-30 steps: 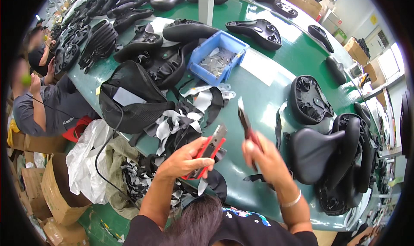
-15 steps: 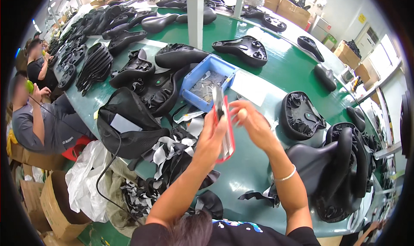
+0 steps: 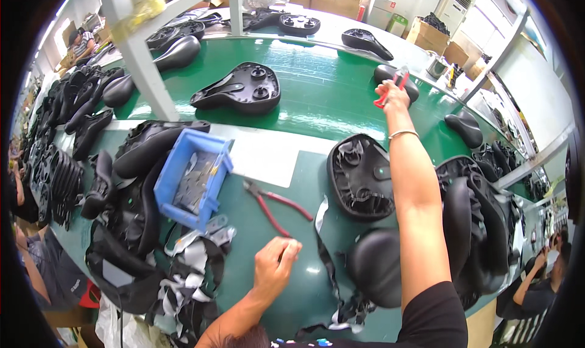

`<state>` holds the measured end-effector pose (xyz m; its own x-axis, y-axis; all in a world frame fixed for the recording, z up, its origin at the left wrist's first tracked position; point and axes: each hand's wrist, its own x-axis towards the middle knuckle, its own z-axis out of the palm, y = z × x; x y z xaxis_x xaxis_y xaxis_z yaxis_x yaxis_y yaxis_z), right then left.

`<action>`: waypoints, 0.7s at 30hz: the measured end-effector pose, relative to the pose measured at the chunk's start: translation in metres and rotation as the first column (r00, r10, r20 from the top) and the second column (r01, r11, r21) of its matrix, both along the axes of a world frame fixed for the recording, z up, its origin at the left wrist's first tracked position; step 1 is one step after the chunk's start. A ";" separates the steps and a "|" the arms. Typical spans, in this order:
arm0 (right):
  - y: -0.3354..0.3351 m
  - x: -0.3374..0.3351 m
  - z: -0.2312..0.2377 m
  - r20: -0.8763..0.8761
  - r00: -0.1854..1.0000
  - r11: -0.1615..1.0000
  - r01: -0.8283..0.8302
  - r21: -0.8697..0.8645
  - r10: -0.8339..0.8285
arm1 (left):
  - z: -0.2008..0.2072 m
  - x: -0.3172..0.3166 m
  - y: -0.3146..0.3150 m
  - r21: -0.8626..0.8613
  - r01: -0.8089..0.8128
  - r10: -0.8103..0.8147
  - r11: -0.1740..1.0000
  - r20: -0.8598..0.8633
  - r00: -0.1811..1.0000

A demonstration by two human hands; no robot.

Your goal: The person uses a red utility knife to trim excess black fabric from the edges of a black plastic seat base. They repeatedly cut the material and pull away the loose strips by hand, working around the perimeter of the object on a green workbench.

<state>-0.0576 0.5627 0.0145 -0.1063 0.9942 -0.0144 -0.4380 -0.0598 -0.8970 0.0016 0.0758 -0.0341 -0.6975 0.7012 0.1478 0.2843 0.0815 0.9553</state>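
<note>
Red tool point(image 3: 403, 78) gripped in right hand point(image 3: 394, 96), left hand point(image 3: 275, 264) curled closed, lettered gray shirt point(image 3: 59, 273)

glossy green work surface point(image 3: 323, 74), blue plastic bin point(image 3: 187, 216), metal pliers point(image 3: 261, 195) with smooth red handles point(image 3: 286, 202), smooth black saddle point(image 3: 375, 266)

pliers point(image 3: 260, 195): red-handled | tool point(image 3: 400, 80): red | bin point(image 3: 166, 186): blue | saddle point(image 3: 375, 267): black | tabletop point(image 3: 244, 250): green

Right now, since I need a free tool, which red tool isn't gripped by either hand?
The metal pliers with two red handles, lying spread on the green table beyond the left hand; the other red tool is gripped in the right hand.
</note>
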 end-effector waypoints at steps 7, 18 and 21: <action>0.114 0.001 -0.062 0.053 0.994 0.952 -0.079 -0.294 0.099 | 0.007 -0.004 -0.011 -0.112 -0.038 0.047 0.993 0.075 0.996; 0.022 -0.021 0.030 -0.102 0.989 0.994 0.104 -0.020 -0.105 | 0.002 -0.003 0.005 -0.097 -0.035 0.041 0.995 0.057 0.998; -0.062 -0.007 0.088 0.229 0.899 0.895 -0.413 0.166 0.373 | 0.000 -0.002 0.011 -0.028 -0.042 0.045 0.999 0.111 0.993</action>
